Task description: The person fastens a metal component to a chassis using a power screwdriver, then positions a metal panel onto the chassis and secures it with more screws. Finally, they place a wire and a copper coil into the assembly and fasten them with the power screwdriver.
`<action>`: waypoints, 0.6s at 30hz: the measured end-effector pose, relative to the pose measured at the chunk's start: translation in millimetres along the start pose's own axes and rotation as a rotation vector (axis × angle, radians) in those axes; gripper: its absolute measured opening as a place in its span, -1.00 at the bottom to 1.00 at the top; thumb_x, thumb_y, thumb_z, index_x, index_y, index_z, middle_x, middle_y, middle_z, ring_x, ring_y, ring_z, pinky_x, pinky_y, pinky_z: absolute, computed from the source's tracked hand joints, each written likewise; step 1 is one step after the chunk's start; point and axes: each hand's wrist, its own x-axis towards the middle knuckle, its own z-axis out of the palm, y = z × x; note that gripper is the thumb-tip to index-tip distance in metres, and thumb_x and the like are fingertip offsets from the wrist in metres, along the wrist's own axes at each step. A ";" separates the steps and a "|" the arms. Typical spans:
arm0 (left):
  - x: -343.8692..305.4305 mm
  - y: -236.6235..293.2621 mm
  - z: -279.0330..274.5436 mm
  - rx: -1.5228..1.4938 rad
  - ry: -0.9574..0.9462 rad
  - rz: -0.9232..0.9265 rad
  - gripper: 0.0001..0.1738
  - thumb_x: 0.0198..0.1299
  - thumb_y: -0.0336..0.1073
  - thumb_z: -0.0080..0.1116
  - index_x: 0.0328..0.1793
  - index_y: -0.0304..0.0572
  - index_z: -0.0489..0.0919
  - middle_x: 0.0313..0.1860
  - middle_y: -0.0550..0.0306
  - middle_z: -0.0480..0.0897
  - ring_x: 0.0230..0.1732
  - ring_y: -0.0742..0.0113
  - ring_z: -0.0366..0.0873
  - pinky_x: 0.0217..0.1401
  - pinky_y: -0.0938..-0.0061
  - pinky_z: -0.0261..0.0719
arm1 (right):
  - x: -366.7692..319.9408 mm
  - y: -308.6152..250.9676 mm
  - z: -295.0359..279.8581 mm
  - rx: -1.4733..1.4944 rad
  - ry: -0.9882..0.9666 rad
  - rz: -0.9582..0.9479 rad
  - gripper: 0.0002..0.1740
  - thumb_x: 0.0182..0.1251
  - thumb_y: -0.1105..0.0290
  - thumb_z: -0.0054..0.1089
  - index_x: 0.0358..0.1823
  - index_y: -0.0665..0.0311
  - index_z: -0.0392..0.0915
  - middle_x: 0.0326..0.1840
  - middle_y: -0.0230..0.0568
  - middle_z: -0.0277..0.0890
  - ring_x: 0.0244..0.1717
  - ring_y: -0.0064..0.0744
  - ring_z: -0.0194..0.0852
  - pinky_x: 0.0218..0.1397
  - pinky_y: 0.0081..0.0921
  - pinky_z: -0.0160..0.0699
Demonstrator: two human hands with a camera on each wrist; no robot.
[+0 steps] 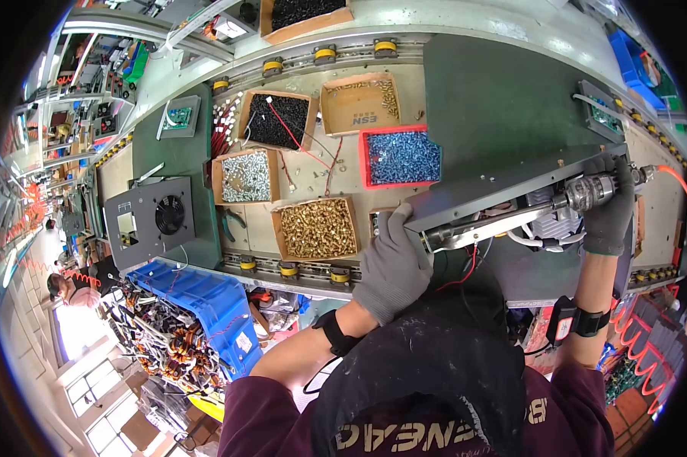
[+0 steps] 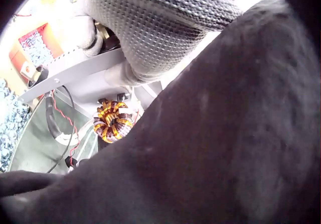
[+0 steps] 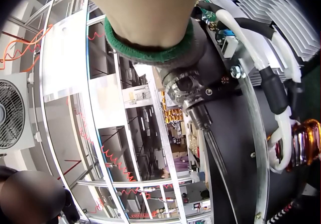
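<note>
My right hand (image 1: 614,206), in a grey glove, grips a pneumatic screwdriver (image 1: 589,193) with an orange hose at its back end. Its long bit (image 3: 220,166) runs along the open side of a dark metal case (image 1: 503,181), toward my left hand. The gloved left hand (image 1: 393,266) grips the case's near-left corner, fingers bent over the edge by the bit's end. In the left wrist view, the glove (image 2: 155,28) and a dark sleeve hide much of that corner. Inside the case are a copper-wound coil (image 2: 113,121), white-sleeved cables (image 3: 283,133) and a finned heat sink (image 3: 281,13).
Left of the case stand a red bin of bluish screws (image 1: 401,156) and cardboard boxes of brass-coloured (image 1: 317,228), silver (image 1: 246,177) and black screws (image 1: 279,120). Pliers (image 1: 231,225) lie nearby. Another case with a fan (image 1: 149,221) sits far left, above a blue crate (image 1: 199,301).
</note>
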 end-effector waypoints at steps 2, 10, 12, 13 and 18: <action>0.1 0.0 0.0 -0.003 0.005 0.010 -0.19 -0.07 -0.29 0.30 0.30 -0.28 0.15 0.10 -0.21 0.38 -0.19 -0.21 0.56 -0.16 0.05 0.56 | 1.1 2.5 -1.0 0.048 -0.037 -0.013 -0.79 0.42 0.37 -0.06 -0.19 0.42 0.42 -0.33 -0.24 0.39 -0.25 -0.35 0.40 -0.08 -0.38 0.49; 0.7 1.4 -3.1 -0.020 -0.029 -0.005 -0.19 -0.09 -0.31 0.30 0.29 -0.30 0.15 0.09 -0.22 0.38 -0.18 -0.21 0.57 -0.13 0.06 0.56 | -7.0 4.3 15.9 -0.008 0.048 -0.056 -0.76 0.43 0.36 -0.09 -0.10 0.46 0.35 -0.32 -0.24 0.31 -0.25 -0.36 0.32 -0.05 -0.38 0.46; 1.3 2.1 -4.1 -0.037 -0.030 -0.013 -0.19 -0.09 -0.30 0.30 0.30 -0.30 0.15 0.09 -0.22 0.38 -0.18 -0.22 0.57 -0.12 0.06 0.57 | -17.2 7.1 51.4 -0.049 0.197 -0.068 -0.76 0.44 0.35 -0.08 -0.10 0.44 0.36 -0.31 -0.23 0.32 -0.25 -0.35 0.33 -0.04 -0.36 0.48; 0.8 1.8 -3.9 -0.036 -0.033 -0.011 -0.19 -0.09 -0.30 0.30 0.30 -0.30 0.15 0.09 -0.22 0.38 -0.18 -0.22 0.57 -0.12 0.06 0.57 | -21.3 7.8 61.0 -0.089 0.348 -0.081 -0.76 0.44 0.34 -0.08 -0.10 0.43 0.36 -0.30 -0.22 0.34 -0.25 -0.34 0.35 -0.03 -0.35 0.50; 0.2 1.5 -3.4 -0.022 -0.001 0.017 -0.20 -0.08 -0.28 0.30 0.29 -0.30 0.16 0.06 -0.22 0.39 -0.19 -0.23 0.57 -0.14 0.04 0.57 | -7.5 4.9 12.3 0.087 0.085 -0.044 -0.77 0.45 0.30 -0.06 -0.16 0.37 0.40 -0.33 -0.24 0.40 -0.27 -0.33 0.40 -0.06 -0.34 0.54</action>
